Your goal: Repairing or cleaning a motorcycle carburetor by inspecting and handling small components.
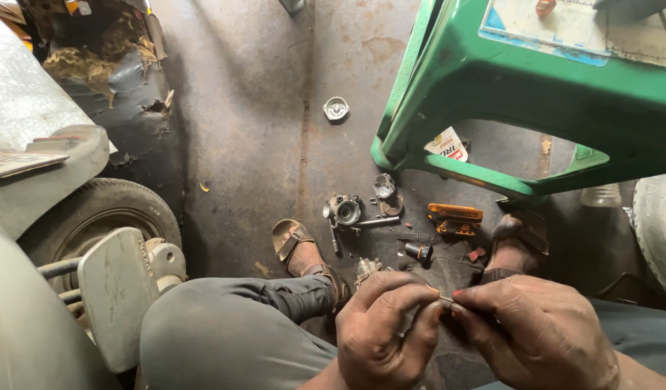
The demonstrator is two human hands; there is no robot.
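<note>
At lower centre the left hand (pixel 383 328) and right hand (pixel 535 336) meet, fingertips pinched together on a thin pin (pixel 446 299) between them. Above lie carburettor parts (pixel 345 211) on the floor (pixel 253 108); a green stool (pixel 521 94) stands upper right.

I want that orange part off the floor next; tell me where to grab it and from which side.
Grip the orange part across its long, flat body, fingers on the front and back edges, coming straight down from above. It lies flat on the floor with open space around it; the green stool overhangs behind, so approach from the near side.
</note>
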